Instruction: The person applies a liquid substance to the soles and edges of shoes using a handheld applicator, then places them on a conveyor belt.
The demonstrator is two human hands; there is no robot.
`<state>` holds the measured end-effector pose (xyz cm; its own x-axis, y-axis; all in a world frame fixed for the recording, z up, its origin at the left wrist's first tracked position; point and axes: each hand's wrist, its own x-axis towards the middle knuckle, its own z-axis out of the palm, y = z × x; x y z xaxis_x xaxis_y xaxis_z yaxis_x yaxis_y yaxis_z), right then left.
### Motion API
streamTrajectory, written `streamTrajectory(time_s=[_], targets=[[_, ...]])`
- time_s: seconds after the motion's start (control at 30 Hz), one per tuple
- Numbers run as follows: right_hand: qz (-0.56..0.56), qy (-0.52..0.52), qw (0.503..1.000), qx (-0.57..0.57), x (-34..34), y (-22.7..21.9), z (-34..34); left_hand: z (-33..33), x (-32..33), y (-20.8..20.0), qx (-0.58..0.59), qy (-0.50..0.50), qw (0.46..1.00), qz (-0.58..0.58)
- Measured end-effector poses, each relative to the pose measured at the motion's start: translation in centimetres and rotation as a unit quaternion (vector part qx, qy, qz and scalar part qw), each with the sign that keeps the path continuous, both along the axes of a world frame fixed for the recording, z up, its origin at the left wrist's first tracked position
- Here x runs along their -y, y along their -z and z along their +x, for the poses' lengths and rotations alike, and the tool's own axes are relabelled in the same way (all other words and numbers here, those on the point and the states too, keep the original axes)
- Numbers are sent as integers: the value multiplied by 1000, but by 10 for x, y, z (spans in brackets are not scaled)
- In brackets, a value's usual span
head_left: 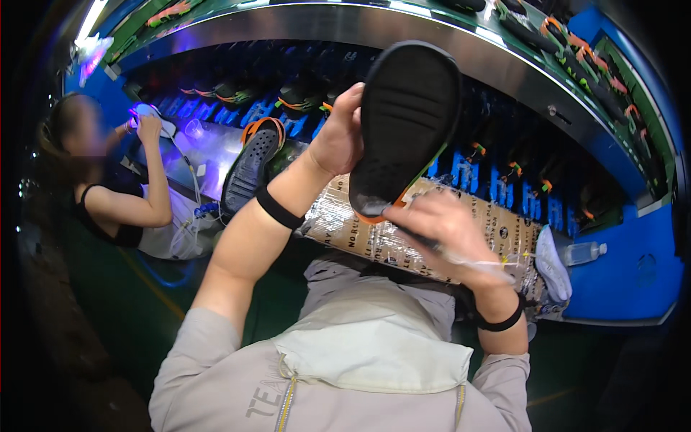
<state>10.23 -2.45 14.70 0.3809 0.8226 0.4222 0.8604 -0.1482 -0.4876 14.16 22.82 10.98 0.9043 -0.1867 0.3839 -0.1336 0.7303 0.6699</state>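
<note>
Left hand grasps a shoe by its side, upper centre of frame; right hand blurs near its lower end, grip unclear; likely light, bendable, best held by the edges

You have two hands, left and right, two black bands, and one raised black-soled shoe. One grey shoe lies left; one white shoe-shaped piece and one clear bottle are right. One co-worker sits far left.
</note>
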Motion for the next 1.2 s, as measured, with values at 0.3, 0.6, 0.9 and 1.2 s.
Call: streamTrajectory(time_s=[0.3, 0.6, 0.9, 1.2], targets=[[-94, -27, 994, 57, 0, -3, 8, 19, 19, -25, -65, 54, 922, 378], [-137, -56, 985, 89, -2, -8, 10, 23, 40, -47, -61, 66, 825, 557], [-132, -72, 985, 83, -8, -2, 10, 24, 33, -33, -61, 57, 811, 579], [88, 90, 987, -102, 32, 30, 13, -29, -43, 86, -117, 27, 976, -184]])
